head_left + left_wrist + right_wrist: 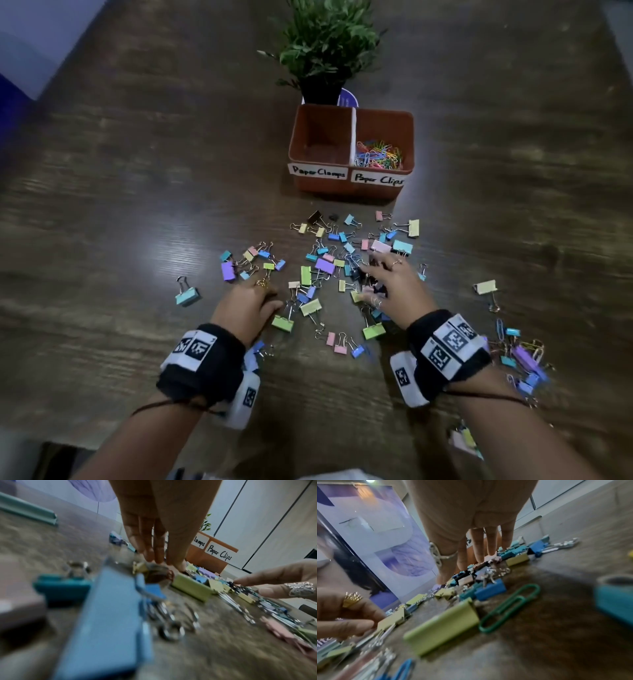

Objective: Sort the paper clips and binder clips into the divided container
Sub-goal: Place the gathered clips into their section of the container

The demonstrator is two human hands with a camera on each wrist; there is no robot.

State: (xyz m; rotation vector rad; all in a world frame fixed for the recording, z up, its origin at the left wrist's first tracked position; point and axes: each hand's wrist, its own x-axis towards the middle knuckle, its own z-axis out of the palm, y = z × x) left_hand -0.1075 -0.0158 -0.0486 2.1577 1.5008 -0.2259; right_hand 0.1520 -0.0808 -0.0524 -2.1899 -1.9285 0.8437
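Note:
An orange divided container [342, 187] stands at the back; its "Paper Clamps" half is empty and its "Paper Clips" half holds coloured paper clips [378, 156]. Pastel binder clips [323, 265] lie scattered in front of it. My left hand [246, 303] is low on the table, thumb and forefinger pinching a yellow-green binder clip [390, 620]. My right hand [387, 281] hovers with straight, spread fingers [478, 553] touching the middle of the pile. A green paper clip [510, 607] lies loose near my right wrist.
A potted plant [325, 44] stands right behind the container. More binder clips and a few paper clips [520, 356] lie at the right, by my right forearm. One teal binder clip [186, 294] sits alone on the left of the wooden table [120, 222].

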